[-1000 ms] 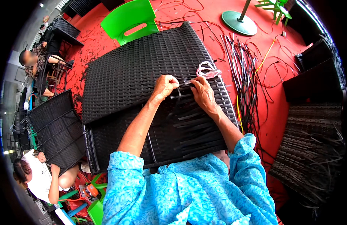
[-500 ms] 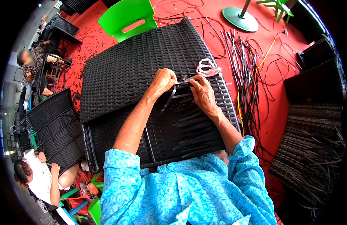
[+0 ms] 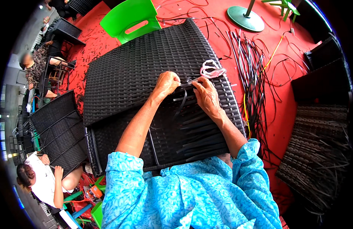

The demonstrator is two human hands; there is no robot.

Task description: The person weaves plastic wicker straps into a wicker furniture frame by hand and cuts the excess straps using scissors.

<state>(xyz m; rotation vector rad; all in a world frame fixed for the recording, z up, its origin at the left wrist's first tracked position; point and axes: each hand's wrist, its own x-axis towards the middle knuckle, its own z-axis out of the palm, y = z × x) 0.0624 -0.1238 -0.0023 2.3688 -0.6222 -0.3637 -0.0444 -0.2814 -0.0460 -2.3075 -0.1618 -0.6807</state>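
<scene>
A large black woven wicker panel point(image 3: 146, 65) lies across my lap, with loose weaving strips point(image 3: 205, 133) fanned out below its unfinished edge. At that edge my left hand point(image 3: 167, 84) pinches a thin black plastic strip point(image 3: 183, 100), whose free end curls down. My right hand point(image 3: 205, 93) is a short way to the right, thumb and fingers closed on the strip close to the weave. The fingertips partly hide where strip and weave meet. Just beyond the right hand, a loop of pinkish-white cord or cloth point(image 3: 212, 70) rests on the panel.
Beyond the panel stands a green plastic chair point(image 3: 128, 21). A bundle of black strips point(image 3: 251, 80) lies on the red floor point(image 3: 275, 126) to the right, near another woven piece point(image 3: 317, 145). At left, a person in white point(image 3: 43, 179) handles a dark woven frame point(image 3: 60, 131).
The strip's hanging end has swung and curved to the right below my left hand. Both hands stay at nearly the same spot. The surroundings shift slightly in view.
</scene>
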